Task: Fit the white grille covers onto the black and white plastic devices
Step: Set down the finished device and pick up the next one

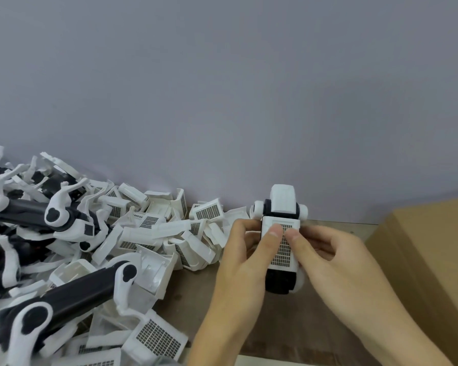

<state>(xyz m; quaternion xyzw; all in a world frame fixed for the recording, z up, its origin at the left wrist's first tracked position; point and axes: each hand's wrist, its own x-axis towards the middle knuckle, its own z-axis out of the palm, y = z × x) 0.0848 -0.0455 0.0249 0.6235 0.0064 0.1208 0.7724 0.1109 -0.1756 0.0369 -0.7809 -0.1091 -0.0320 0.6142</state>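
I hold one black and white plastic device [282, 204] upright above the table, between both hands. A white grille cover [283, 256] lies on its front face. My left hand [245, 262] grips the device from the left, its thumb pressing on the grille. My right hand [336, 262] grips it from the right, with its thumb also on the grille. The device's black lower end [278, 282] shows below the cover.
A pile of loose white grille covers [156, 338] and black and white devices [72, 291] fills the left of the wooden table [288, 326]. A brown cardboard box [428, 249] stands at the right. A grey wall [222, 88] rises just behind.
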